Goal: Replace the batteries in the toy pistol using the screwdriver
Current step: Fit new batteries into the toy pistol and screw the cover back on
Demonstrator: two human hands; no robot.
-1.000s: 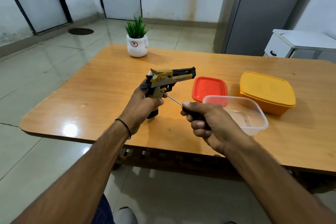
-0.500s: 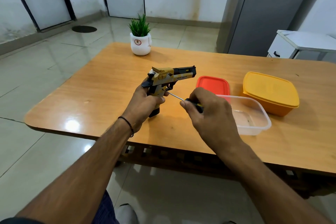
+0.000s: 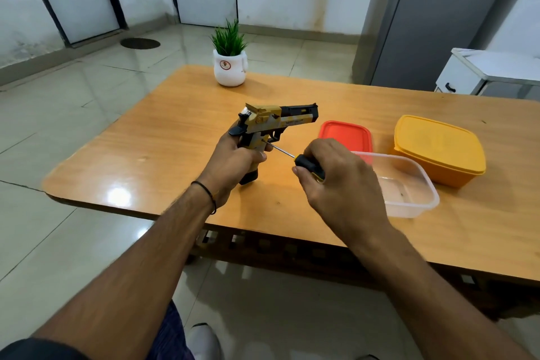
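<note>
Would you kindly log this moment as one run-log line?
phase: screw work | left hand: grips toy pistol | right hand: holds screwdriver, tip at pistol grip

Potted plant [image 3: 229, 61], yellow box [image 3: 438, 149], table [image 3: 146, 155]

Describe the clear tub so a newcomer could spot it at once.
On the wooden table, look right, just beside the right hand. Three plastic pieces cluster there: a red lid, a closed yellow box and the tub. The tub alone is see-through and lidless, nearest the table's front edge.

Clear tub [image 3: 409, 212] & red lid [image 3: 344, 134] just beside right hand [image 3: 344, 187]; bare tabletop [image 3: 140, 164] far L.
</note>
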